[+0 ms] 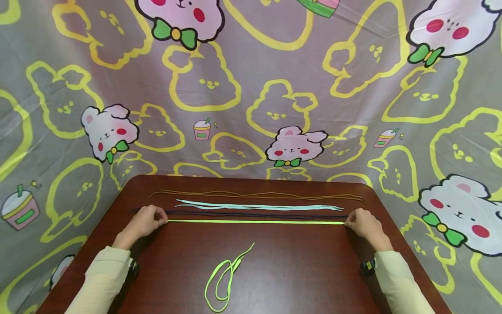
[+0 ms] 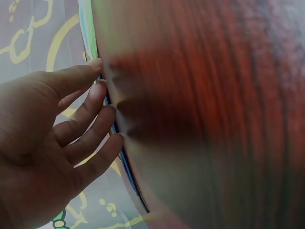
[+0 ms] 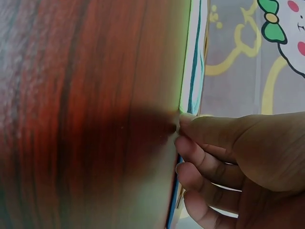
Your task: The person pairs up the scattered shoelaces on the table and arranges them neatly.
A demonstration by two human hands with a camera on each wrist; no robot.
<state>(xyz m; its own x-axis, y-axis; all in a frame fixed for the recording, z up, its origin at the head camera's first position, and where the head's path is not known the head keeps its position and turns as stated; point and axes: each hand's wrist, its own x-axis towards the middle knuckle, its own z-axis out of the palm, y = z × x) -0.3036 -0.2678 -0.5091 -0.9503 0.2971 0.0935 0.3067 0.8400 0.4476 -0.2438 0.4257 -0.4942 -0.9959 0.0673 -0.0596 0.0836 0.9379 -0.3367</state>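
A yellow-green shoelace (image 1: 255,222) lies stretched straight across the table in the head view. At its left end my left hand (image 1: 148,220) pinches the tip between thumb and forefinger. The other end is pinched by my right hand (image 1: 364,224). In the left wrist view, the remaining fingers (image 2: 97,131) touch or nearly touch the table by a dark lace (image 2: 127,167). The right wrist view has thumb (image 3: 209,128) and forefinger meeting at the lace's end, which they mostly hide. A second yellow-green shoelace (image 1: 207,283) lies loosely looped nearer the front.
Behind the stretched lace run dark blue laces (image 1: 235,214), then light blue laces (image 1: 259,207), then brown laces (image 1: 255,194) at the back of the brown table (image 1: 298,270). A patterned cloth (image 1: 243,104) hangs around the table's back and sides.
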